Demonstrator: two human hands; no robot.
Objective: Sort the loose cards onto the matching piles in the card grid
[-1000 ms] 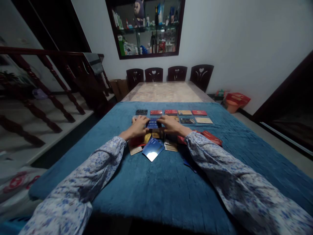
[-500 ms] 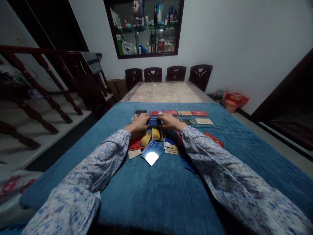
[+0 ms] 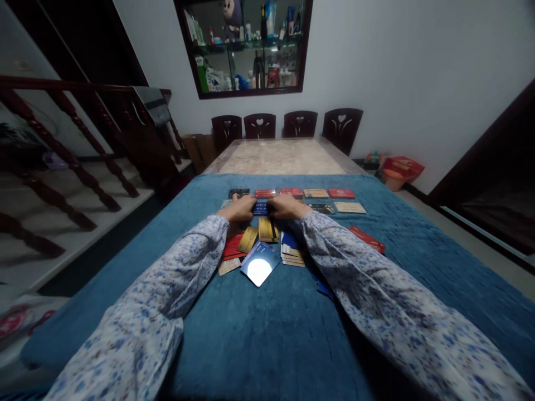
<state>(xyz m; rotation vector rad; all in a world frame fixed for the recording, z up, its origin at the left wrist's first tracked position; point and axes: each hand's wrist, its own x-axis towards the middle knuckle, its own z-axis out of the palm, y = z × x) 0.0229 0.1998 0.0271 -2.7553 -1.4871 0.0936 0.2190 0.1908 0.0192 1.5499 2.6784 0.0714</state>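
Both my hands rest on a blue card (image 3: 261, 208) lying on the blue cloth (image 3: 267, 328). My left hand (image 3: 241, 208) pinches its left end and my right hand (image 3: 283, 206) pinches its right end, fingers curled. Beyond them lies a row of cards: a dark one (image 3: 239, 192), red ones (image 3: 266, 193) and a tan one (image 3: 316, 193). A loose heap of cards sits nearer me: gold ones (image 3: 267, 229), a red one (image 3: 232, 247) and a shiny blue one (image 3: 259, 263).
More cards lie to the right, a cream one (image 3: 349, 207) and a red one (image 3: 366, 238). Bare marble tabletop (image 3: 280, 157) extends past the cloth to several dark chairs (image 3: 300, 123). A wooden stair railing (image 3: 75, 145) stands left; a wall cabinet (image 3: 246, 47) hangs behind.
Both hands have slid the blue card away from me, up towards the far row of cards. The heap of cards near me now shows more fully.
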